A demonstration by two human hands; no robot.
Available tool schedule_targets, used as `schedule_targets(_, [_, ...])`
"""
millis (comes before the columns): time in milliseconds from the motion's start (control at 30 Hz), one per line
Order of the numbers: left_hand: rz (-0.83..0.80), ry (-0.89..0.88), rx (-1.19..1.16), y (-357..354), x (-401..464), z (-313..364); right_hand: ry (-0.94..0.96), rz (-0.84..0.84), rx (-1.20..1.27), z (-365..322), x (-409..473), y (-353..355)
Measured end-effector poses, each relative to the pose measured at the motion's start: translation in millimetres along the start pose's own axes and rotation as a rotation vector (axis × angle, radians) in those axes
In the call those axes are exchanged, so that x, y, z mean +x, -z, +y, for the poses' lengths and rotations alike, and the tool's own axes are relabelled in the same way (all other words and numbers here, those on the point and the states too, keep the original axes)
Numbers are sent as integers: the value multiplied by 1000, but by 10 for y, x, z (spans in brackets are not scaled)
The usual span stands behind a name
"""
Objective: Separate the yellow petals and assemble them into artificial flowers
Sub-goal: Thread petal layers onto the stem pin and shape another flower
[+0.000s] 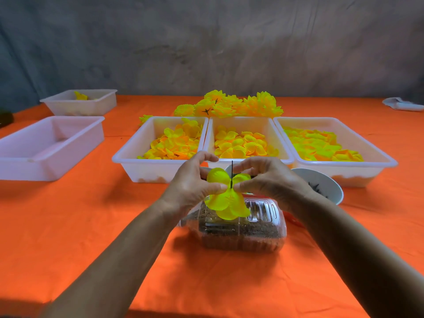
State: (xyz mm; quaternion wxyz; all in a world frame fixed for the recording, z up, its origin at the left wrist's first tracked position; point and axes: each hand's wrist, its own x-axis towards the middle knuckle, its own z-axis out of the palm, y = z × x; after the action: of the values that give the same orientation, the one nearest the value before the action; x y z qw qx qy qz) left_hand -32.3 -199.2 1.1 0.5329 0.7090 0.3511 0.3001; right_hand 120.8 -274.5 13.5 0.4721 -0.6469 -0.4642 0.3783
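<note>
Fingers (219,186) pinch petals (227,203) on stem (231,174)

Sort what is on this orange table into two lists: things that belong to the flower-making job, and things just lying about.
Belongs to the job:
left hand and right hand, pinching the yellow petal piece on its dark stem
three trays of loose petals
finished flowers

Lying about:
empty tray
white cloth
</note>
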Motion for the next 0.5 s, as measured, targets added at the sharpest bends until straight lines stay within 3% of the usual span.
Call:
schedule_targets(267, [137, -313, 328, -18, -74, -51, 107, 81, -121, 31, -66, -58])
schedule_targets(500, [108, -371, 378, -45, -111, -66, 109, 95, -139, 35, -113, -58])
